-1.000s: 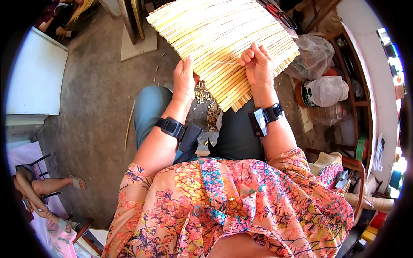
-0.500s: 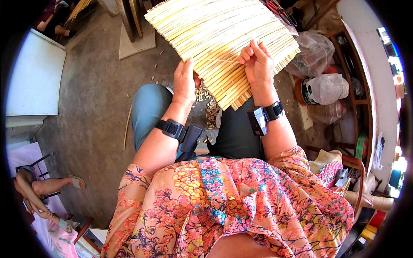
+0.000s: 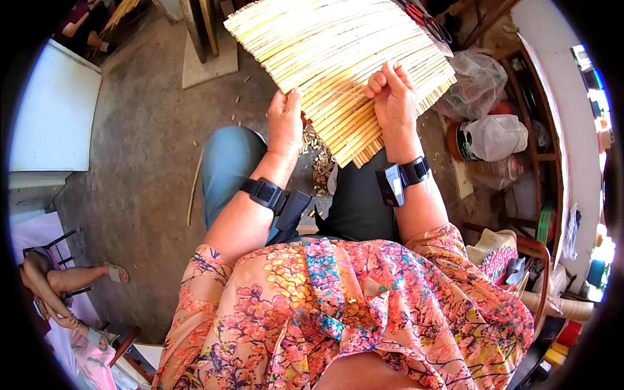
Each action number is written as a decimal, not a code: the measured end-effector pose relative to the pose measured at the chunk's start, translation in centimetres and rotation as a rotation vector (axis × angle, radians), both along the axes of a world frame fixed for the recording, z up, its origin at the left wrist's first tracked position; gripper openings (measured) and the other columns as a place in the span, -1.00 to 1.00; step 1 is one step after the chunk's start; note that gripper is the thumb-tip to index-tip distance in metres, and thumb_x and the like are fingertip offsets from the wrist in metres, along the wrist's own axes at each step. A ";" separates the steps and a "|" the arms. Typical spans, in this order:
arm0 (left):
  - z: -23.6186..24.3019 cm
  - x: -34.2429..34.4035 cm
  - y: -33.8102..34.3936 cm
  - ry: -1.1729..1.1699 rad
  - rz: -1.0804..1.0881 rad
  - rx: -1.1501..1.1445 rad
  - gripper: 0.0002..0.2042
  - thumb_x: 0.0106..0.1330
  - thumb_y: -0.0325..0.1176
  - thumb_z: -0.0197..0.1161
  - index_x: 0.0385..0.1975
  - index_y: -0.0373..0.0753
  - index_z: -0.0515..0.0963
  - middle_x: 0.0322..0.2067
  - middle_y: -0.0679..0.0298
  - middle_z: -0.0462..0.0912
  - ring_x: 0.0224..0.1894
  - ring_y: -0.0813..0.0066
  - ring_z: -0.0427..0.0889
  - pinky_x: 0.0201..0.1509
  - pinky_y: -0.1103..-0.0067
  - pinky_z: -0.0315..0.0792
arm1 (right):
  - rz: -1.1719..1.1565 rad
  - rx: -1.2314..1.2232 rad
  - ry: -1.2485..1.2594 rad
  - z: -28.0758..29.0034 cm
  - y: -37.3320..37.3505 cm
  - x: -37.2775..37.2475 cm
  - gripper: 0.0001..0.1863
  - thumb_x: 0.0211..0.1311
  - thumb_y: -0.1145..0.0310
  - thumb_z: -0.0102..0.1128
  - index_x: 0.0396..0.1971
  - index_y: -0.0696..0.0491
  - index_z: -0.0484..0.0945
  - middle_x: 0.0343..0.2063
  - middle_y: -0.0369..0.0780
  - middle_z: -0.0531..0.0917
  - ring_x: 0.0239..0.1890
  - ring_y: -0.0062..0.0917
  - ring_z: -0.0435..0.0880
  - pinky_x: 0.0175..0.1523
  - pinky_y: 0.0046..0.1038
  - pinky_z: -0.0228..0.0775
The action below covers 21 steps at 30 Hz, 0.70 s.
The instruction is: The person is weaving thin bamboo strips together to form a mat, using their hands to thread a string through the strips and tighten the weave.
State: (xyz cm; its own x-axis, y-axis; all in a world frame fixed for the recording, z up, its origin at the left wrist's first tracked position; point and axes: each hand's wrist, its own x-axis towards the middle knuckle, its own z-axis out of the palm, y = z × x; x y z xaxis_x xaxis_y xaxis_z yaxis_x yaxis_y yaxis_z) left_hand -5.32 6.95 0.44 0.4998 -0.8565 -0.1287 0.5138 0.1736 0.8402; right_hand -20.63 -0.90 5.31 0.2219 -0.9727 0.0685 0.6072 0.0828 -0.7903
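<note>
A mat of thin yellow reed sticks (image 3: 344, 58) lies tilted in front of me, above my knees. My left hand (image 3: 286, 123) grips its left edge, the thumb on top and the other fingers mostly out of sight beneath. Over the mat's lower right part, my right hand (image 3: 395, 97) is closed in a pinch. A thin pale thread (image 3: 338, 93) runs taut across the sticks from near my left thumb to my right fingers. Something small and red shows beside my left fingers, too hidden to name.
Cut stick ends (image 3: 322, 169) litter the floor between my knees. To my right are a jar in a plastic bag (image 3: 497, 136) and a wooden shelf (image 3: 549, 156); red-handled scissors (image 3: 419, 13) lie beyond the mat. A seated person (image 3: 58, 279) is at the left.
Both hands and the mat have shifted slightly to the right. The thread stays stretched between my hands, and both grips look the same.
</note>
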 end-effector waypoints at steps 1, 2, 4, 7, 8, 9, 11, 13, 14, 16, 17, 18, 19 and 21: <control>0.0 0.0 0.0 0.004 -0.001 -0.002 -0.83 0.33 -0.35 0.01 -0.23 -0.30 0.45 -0.51 0.38 0.49 -0.61 0.75 0.34 -0.58 0.72 0.29 | -0.018 -0.043 0.031 0.1 0.0 0.0 -0.92 0.31 0.39 -0.04 -0.40 0.01 0.33 -0.59 -0.29 0.43 -0.55 -0.57 0.43 -0.43 -0.54 0.35; 0.1 -0.1 -0.1 0.004 -0.008 -0.009 -0.82 0.33 -0.36 0.00 -0.22 -0.31 0.44 -0.49 0.37 0.50 -0.59 0.74 0.35 -0.56 0.72 0.29 | -0.019 -0.046 0.036 0.1 0.0 0.1 -0.92 0.31 0.39 -0.04 -0.40 0.01 0.33 -0.59 -0.29 0.43 -0.55 -0.57 0.43 -0.43 -0.54 0.35; 0.2 -0.1 0.1 0.008 -0.012 -0.017 -0.82 0.32 -0.37 -0.01 -0.20 -0.33 0.44 -0.45 0.37 0.52 -0.56 0.74 0.37 -0.53 0.71 0.30 | -0.154 -0.067 0.088 1.0 0.8 0.7 -0.93 0.33 0.35 -0.06 -0.36 -0.01 0.34 -0.52 -0.27 0.50 -0.47 -0.56 0.52 -0.35 -0.53 0.42; 0.3 -0.2 0.2 0.018 -0.025 -0.027 -0.81 0.32 -0.38 -0.01 -0.19 -0.34 0.44 -0.43 0.36 0.52 -0.52 0.73 0.39 -0.49 0.72 0.30 | -0.189 -0.256 0.307 2.4 1.3 0.7 -0.94 0.33 0.36 -0.06 -0.32 0.01 0.33 -0.50 -0.26 0.53 -0.46 -0.60 0.53 -0.35 -0.56 0.41; 0.3 -0.2 0.1 0.025 -0.022 -0.029 -0.81 0.32 -0.38 -0.01 -0.19 -0.34 0.44 -0.43 0.36 0.52 -0.52 0.73 0.39 -0.49 0.72 0.30 | -0.186 -0.258 0.314 2.8 1.3 0.5 -0.94 0.33 0.36 -0.06 -0.32 0.01 0.33 -0.50 -0.26 0.53 -0.46 -0.60 0.53 -0.35 -0.56 0.41; 0.2 -0.2 0.1 0.021 -0.053 -0.042 -0.77 0.33 -0.37 -0.01 -0.12 -0.36 0.41 -0.30 0.30 0.53 -0.36 0.65 0.46 -0.31 0.67 0.36 | -0.165 -0.446 0.545 3.1 1.3 0.1 -0.94 0.33 0.38 -0.06 -0.31 0.03 0.33 -0.51 -0.27 0.53 -0.47 -0.63 0.52 -0.35 -0.57 0.39; 0.2 -0.5 0.2 0.054 -0.086 -0.043 -0.73 0.34 -0.36 -0.02 -0.05 -0.37 0.38 -0.18 0.24 0.53 -0.21 0.57 0.52 -0.14 0.64 0.42 | -0.179 -0.662 0.792 2.9 1.1 -0.2 -0.93 0.31 0.40 -0.03 -0.28 0.04 0.34 -0.57 -0.30 0.53 -0.55 -0.69 0.49 -0.43 -0.63 0.34; 0.5 -0.7 0.1 0.050 -0.060 -0.047 -0.76 0.33 -0.36 -0.01 -0.12 -0.37 0.41 -0.28 0.28 0.54 -0.32 0.64 0.49 -0.26 0.67 0.40 | -0.096 -0.634 0.935 4.7 1.7 0.2 -0.93 0.30 0.39 -0.02 -0.27 0.02 0.34 -0.61 -0.31 0.52 -0.59 -0.70 0.48 -0.48 -0.64 0.33; 0.6 -0.7 0.0 0.039 -0.034 -0.048 -0.79 0.32 -0.36 -0.01 -0.19 -0.37 0.43 -0.37 0.31 0.54 -0.42 0.71 0.46 -0.39 0.70 0.38 | -0.014 -0.600 1.071 5.5 1.9 0.6 -0.92 0.29 0.38 0.00 -0.26 0.00 0.35 -0.64 -0.32 0.51 -0.63 -0.70 0.47 -0.52 -0.64 0.31; 0.3 -0.8 0.0 0.029 -0.041 -0.031 -0.78 0.32 -0.35 -0.01 -0.19 -0.37 0.43 -0.37 0.31 0.54 -0.43 0.71 0.46 -0.40 0.70 0.38 | 0.027 -0.578 1.091 6.4 1.9 1.1 -0.92 0.29 0.34 0.01 -0.27 -0.03 0.36 -0.70 -0.32 0.48 -0.70 -0.70 0.43 -0.59 -0.64 0.28; 0.2 -0.8 -0.1 0.013 -0.052 -0.012 -0.78 0.32 -0.35 -0.01 -0.18 -0.37 0.43 -0.38 0.31 0.54 -0.44 0.71 0.46 -0.42 0.70 0.38 | 0.116 -0.578 1.153 7.0 2.0 1.3 -0.91 0.29 0.32 0.01 -0.28 -0.02 0.36 -0.70 -0.32 0.48 -0.71 -0.70 0.44 -0.59 -0.62 0.28; 0.2 -0.8 -0.1 0.018 -0.048 -0.012 -0.78 0.32 -0.35 -0.01 -0.18 -0.37 0.43 -0.38 0.31 0.54 -0.44 0.71 0.46 -0.42 0.70 0.38 | 0.205 -0.576 1.215 7.5 2.1 1.5 -0.89 0.28 0.29 0.01 -0.29 -0.02 0.36 -0.71 -0.31 0.48 -0.71 -0.69 0.44 -0.60 -0.61 0.28; 0.1 -0.8 -0.1 0.005 -0.062 -0.031 -0.78 0.33 -0.35 -0.03 -0.16 -0.36 0.41 -0.34 0.31 0.54 -0.41 0.69 0.49 -0.39 0.69 0.41 | 0.262 -0.601 1.256 7.8 1.9 2.0 -0.88 0.27 0.28 0.02 -0.31 -0.02 0.37 -0.71 -0.30 0.47 -0.72 -0.66 0.45 -0.60 -0.58 0.28; 0.1 -0.9 -0.1 -0.005 -0.076 -0.050 -0.77 0.34 -0.35 -0.04 -0.13 -0.35 0.40 -0.30 0.30 0.54 -0.37 0.67 0.52 -0.36 0.69 0.43 | 0.270 -0.654 1.253 7.8 1.5 2.5 -0.88 0.26 0.28 0.03 -0.31 -0.02 0.37 -0.72 -0.29 0.47 -0.72 -0.64 0.45 -0.60 -0.57 0.28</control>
State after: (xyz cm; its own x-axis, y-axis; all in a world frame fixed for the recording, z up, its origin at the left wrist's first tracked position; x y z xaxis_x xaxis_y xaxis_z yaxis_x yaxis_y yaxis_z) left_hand -6.18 6.87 0.58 0.4338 -0.8972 -0.0830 0.5231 0.1757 0.8340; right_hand -18.16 0.63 13.14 0.6385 -0.7626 0.1035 -0.4787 -0.4989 -0.7225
